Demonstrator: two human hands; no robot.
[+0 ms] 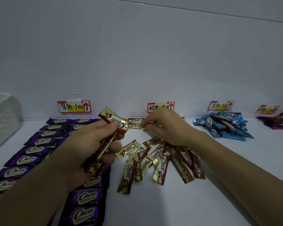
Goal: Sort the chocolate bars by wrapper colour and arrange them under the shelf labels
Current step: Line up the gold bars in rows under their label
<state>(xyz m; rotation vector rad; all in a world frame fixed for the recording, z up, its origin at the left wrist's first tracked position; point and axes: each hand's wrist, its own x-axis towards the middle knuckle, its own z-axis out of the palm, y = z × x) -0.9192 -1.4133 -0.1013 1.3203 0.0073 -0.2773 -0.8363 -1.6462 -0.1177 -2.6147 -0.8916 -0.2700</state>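
Spanning everything, the shelf (pixel 203 201) carries purple bars (pixel 28 150) in rows left of the brown label (pixel 161 107), a gold-brown pile (pixel 162 160) below it, and a blue heap (pixel 222 126) right of it. The left hand (pixel 88 147), below-left of the label, has its grip closed round a gold-brown bundle (pixel 112 119). The right hand (pixel 167 128) pinches one bar (pixel 135 125) just under the label. Best to square that bar against its neighbour, flat, logo up. Room: bare shelf below the pile; purple rows crowd the label's left.
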